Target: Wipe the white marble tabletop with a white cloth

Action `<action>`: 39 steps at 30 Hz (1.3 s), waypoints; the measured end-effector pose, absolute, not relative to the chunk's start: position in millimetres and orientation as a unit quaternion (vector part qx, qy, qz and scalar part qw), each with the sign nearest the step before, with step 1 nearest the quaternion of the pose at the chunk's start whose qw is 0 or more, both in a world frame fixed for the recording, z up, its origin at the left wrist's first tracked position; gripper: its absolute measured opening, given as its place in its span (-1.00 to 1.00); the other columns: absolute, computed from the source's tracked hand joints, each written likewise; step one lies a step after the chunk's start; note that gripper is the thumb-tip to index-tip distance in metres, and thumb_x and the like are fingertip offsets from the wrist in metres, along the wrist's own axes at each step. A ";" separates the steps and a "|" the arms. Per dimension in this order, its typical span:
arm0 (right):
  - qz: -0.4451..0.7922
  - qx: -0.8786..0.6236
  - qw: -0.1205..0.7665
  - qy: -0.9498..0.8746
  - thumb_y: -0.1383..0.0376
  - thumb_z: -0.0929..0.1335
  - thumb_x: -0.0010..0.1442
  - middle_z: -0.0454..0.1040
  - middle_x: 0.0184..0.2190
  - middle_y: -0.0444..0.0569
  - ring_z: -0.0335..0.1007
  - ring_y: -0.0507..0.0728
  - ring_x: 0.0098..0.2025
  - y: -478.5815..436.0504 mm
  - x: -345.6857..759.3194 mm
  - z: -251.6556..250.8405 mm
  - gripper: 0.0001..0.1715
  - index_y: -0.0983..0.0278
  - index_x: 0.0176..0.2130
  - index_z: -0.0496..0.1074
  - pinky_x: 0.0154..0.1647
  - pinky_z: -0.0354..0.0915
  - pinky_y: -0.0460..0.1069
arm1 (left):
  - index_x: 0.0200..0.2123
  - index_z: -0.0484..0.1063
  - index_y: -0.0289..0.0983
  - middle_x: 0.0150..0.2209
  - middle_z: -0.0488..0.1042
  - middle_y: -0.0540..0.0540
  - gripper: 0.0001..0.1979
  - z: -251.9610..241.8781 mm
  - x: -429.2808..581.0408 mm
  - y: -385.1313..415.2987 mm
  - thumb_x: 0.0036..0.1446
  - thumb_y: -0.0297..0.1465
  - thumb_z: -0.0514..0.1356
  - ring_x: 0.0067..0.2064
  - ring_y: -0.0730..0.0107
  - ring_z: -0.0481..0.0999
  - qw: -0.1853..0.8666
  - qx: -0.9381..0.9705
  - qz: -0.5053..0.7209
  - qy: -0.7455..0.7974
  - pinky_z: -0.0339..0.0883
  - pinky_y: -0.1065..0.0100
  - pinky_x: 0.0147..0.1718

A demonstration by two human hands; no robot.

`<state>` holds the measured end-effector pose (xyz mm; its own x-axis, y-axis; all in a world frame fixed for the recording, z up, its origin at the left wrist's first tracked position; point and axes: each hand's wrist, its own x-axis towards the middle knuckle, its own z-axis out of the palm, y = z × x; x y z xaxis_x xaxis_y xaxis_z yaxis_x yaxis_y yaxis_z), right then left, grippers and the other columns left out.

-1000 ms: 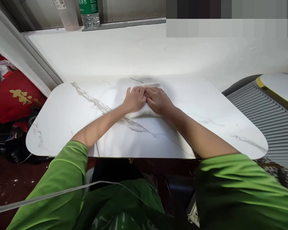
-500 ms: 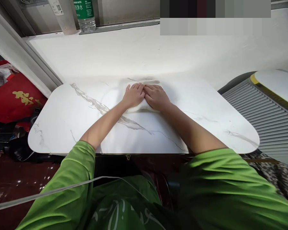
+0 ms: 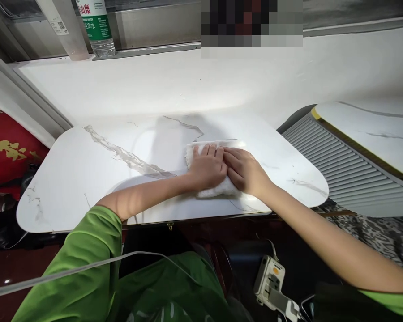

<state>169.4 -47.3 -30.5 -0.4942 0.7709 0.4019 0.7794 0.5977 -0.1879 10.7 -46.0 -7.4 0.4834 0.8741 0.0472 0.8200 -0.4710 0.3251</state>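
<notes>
A folded white towel (image 3: pixel 212 192) lies on the white marble-patterned tabletop (image 3: pixel 70 179), right of its middle. My left hand (image 3: pixel 208 169) rests flat on the towel, its fingers stretched out and a little spread. Beside it, my right hand (image 3: pixel 244 170) also presses down flat, fingers extended and its fingertips touching the left hand. Neither hand wraps round the towel. Both palms and the towel's middle are hidden beneath the hands.
A water bottle (image 3: pixel 97 31) and a translucent tall container (image 3: pixel 69 33) stand on the ledge at the back left. A second marble-topped piece with ribbed grey sides (image 3: pixel 352 170) is at right. Below the table's front edge is a power strip (image 3: pixel 270 279); a pale cable (image 3: pixel 87 268) crosses in front.
Both hands have slid the towel across the tabletop, toward me and to the right. The camera view has shifted too, and the power strip now shows.
</notes>
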 end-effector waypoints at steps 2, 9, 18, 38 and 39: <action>-0.008 -0.459 0.225 -0.860 0.29 0.13 0.21 0.46 0.16 0.17 0.38 0.36 0.15 -24.0 166.9 -30.0 -0.40 0.34 0.15 0.41 0.18 0.29 0.24 | 0.36 0.10 -0.45 0.41 0.13 -0.29 -0.45 -8.4 11.7 -22.4 0.36 -0.40 -0.16 0.44 0.09 0.03 0.129 0.850 0.116 0.498 -0.23 -0.08 0.41; -0.004 -0.503 0.196 -0.842 0.37 0.13 0.19 0.52 0.09 0.15 0.41 0.32 0.11 71.6 147.3 -24.1 -0.45 0.29 0.08 0.44 0.15 0.28 0.17 | 0.28 0.22 -0.39 0.34 0.26 -0.25 -0.52 -9.9 9.9 63.6 0.36 -0.46 -0.14 0.39 0.19 0.15 0.105 0.820 0.140 0.546 -0.16 0.03 0.40; -0.020 -0.464 0.225 -0.857 0.34 0.14 0.22 0.45 0.19 0.14 0.36 0.33 0.21 68.0 155.8 -34.4 -0.42 0.31 0.15 0.42 0.22 0.25 0.26 | 0.40 0.06 -0.36 0.43 0.09 -0.15 -0.45 -6.8 9.8 51.3 0.39 -0.42 -0.20 0.45 0.25 0.00 0.091 0.821 0.107 0.554 -0.22 0.04 0.42; 0.010 -0.575 0.177 -0.799 0.29 0.09 0.20 0.39 0.26 0.08 0.25 0.25 0.33 -42.2 304.0 -28.0 -0.35 0.21 0.16 0.43 0.36 0.14 0.28 | 0.30 0.24 -0.43 0.32 0.27 -0.30 -0.49 -17.1 153.8 -32.9 0.36 -0.37 -0.08 0.35 0.03 0.19 0.026 0.866 0.150 0.476 0.00 -0.10 0.34; 0.007 -0.571 0.177 -0.802 0.30 0.09 0.20 0.39 0.26 0.08 0.25 0.25 0.32 -33.3 303.4 -27.4 -0.35 0.23 0.16 0.43 0.36 0.14 0.27 | 0.29 0.25 -0.42 0.33 0.27 -0.30 -0.49 -17.6 154.3 -23.7 0.35 -0.38 -0.08 0.35 0.04 0.19 0.030 0.865 0.150 0.478 -0.02 -0.09 0.35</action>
<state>303.4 -33.3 -27.4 -0.2850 0.9179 0.2760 0.9129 0.3477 -0.2139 154.3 -23.7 -17.6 0.4984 0.8355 0.2315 0.8177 -0.5417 0.1947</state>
